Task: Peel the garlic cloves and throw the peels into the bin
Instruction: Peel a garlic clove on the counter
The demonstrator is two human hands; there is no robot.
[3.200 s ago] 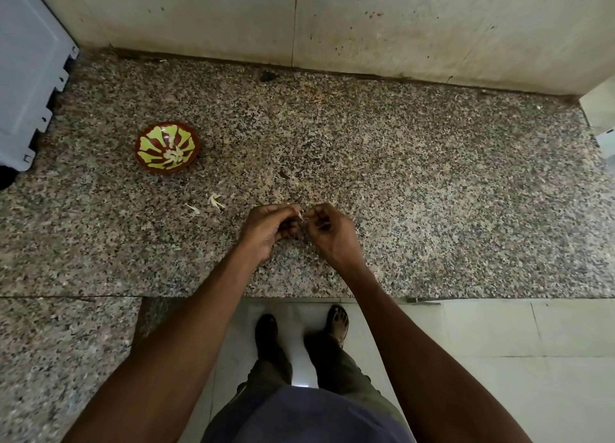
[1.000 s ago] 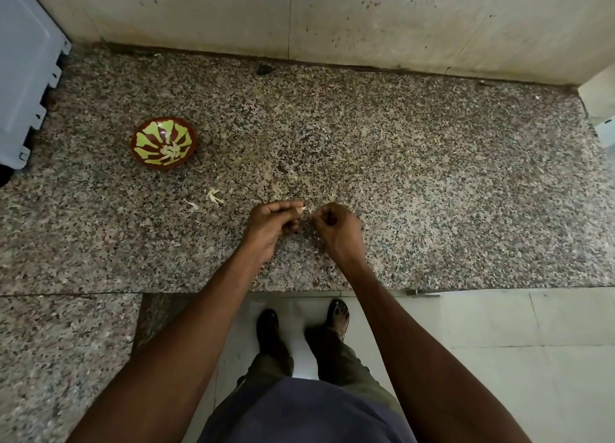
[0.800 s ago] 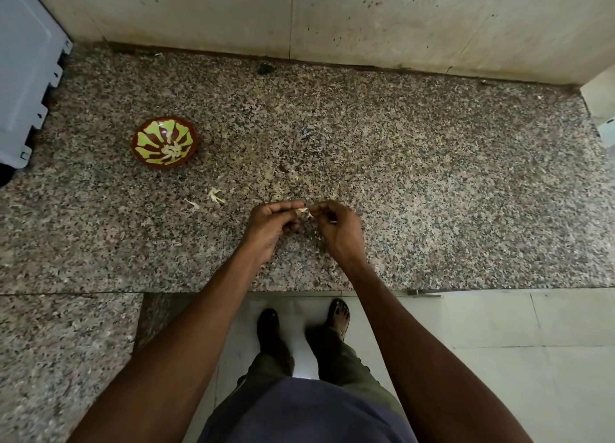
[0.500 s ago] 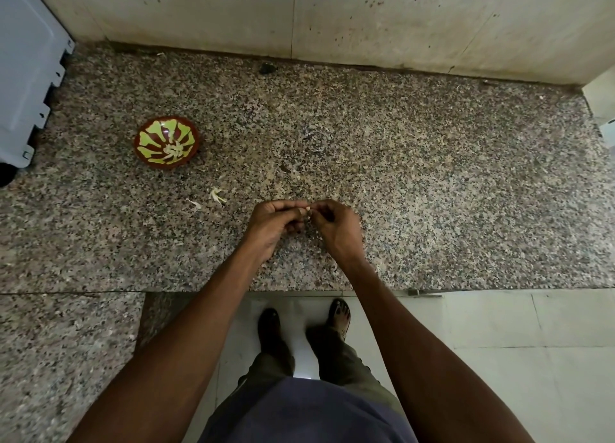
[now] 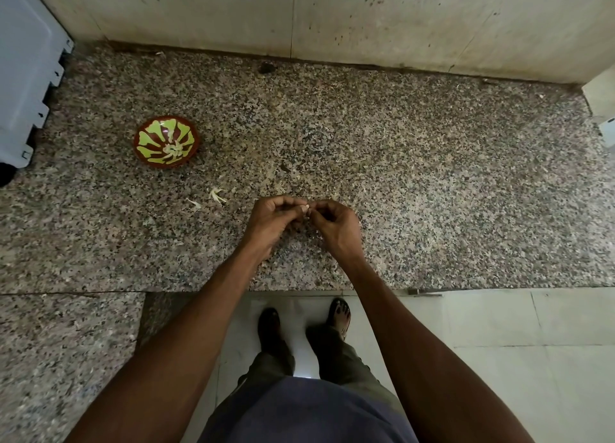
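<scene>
Person stands at the speckled granite counter (image 5: 416,163), both hands raised just above its near middle. Left hand (image 5: 271,223) and right hand (image 5: 336,226) meet fingertip to fingertip. Between them a small pale garlic clove (image 5: 307,207) shows; only a sliver is visible. Left grip: fingers curled, thumb and forefinger pinching the clove. Right grip: fingers curled, tips pressed onto the same clove from the other side.

From the hands, at 10 o'clock: a red-brown bowl (image 5: 166,142) with a yellow-green petal pattern, standing on the counter well apart from the hands; something pale lies at its centre, too small to identify. At 9 o'clock, nearer the hands: two loose pale peel scraps (image 5: 217,195) lying on the counter. Far 10 o'clock, at the counter's edge: a white plastic panel (image 5: 26,76). At 12 o'clock: a stained tiled wall (image 5: 299,16).
</scene>
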